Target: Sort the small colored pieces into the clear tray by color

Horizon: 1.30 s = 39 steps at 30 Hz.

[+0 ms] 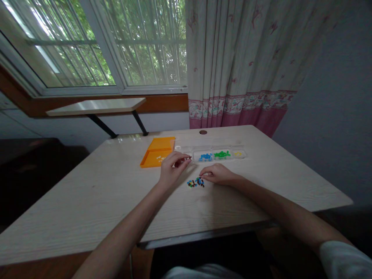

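Looks partway: one small cluster of blue, brown, green and yellow plastic pieces (199,181) is out at frame centre, on the pale wood-grain bench (101,193). Plenty of loose stock left in the clear plastic compartment tray (195,156), just above it in frame. Whether the cluster's pieces are joined: can't tell at this size.

Left hand (171,168): left of centre, over the tray's left end, thumb and index curled toward each other by small dark-brown pieces (188,157). Gripped or just behind the fingers: can't tell.
Right hand (217,174): just right of centre, thumb and index nearly together at the cluster's right edge. Can't tell if a piece is pinched.

Counts: two hands, one tray, one open orange plastic case (161,143) left of it. Three compartments show clearly: one pile each of small blue pieces (205,157), small green pieces (222,154), small yellow pieces (238,154). A few small white pieces (160,158) in the case. Individual pieces too small to count.
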Motion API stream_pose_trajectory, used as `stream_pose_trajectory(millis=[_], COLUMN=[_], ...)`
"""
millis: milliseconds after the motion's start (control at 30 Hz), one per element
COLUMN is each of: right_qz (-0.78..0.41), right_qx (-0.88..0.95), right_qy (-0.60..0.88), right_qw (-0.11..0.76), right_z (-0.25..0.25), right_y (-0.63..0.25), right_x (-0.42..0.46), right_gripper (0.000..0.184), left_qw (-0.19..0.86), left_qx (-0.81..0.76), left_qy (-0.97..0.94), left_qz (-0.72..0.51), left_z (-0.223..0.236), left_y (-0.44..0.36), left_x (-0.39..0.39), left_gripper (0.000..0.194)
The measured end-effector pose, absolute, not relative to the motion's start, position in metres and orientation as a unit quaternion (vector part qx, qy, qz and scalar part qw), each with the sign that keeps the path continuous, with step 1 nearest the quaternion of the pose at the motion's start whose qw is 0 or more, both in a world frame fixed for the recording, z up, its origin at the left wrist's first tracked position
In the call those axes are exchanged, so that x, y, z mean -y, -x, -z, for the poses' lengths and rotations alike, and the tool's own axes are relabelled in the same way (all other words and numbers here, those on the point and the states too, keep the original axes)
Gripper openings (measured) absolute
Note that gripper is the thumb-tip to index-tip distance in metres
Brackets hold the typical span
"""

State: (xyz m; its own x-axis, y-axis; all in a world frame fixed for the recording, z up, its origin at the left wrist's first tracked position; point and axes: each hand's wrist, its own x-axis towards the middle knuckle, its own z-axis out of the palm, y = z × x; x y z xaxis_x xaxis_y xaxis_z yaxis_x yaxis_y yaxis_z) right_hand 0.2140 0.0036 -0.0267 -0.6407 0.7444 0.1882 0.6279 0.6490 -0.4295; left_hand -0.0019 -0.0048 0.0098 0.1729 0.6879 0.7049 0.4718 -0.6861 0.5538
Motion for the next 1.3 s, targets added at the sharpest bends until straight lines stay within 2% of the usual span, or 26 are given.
stream_pose_trajectory(millis=[233,433,600,700,967,1300], right_qz=[-0.151,-0.132,-0.115,-0.103,-0.028,-0.008], right_qx=[0.894,0.892,0.885,0.875,0.856,0.862], right_qy=[0.384,0.404,0.410,0.418,0.392,0.381], right_qw=[0.173,0.157,0.187,0.221,0.336,0.335], right_z=[0.025,0.025,0.026,0.027,0.029,0.029], right_y=[-0.212,-0.210,-0.212,-0.212,-0.209,-0.206], right_x=[-0.002,0.000,0.000,-0.001,-0.001,0.001], right_gripper=[0.020,0.019,0.020,0.021,0.027,0.028], left_qw=[0.101,0.061,0.020,0.020,0.127,0.124], left_qx=[-0.400,-0.534,-0.590,-0.565,-0.391,-0.369], left_qy=[-0.760,-0.735,-0.724,-0.740,-0.845,-0.849], left_qz=[-0.503,-0.413,-0.358,-0.364,-0.342,-0.356], left_z=[-0.012,-0.001,0.011,0.014,0.012,0.010], left_y=[0.002,0.015,0.027,0.026,-0.003,-0.009], left_x=[0.002,-0.016,-0.028,-0.028,-0.006,-0.001], left_gripper=[0.015,0.023,0.025,0.023,0.015,0.013])
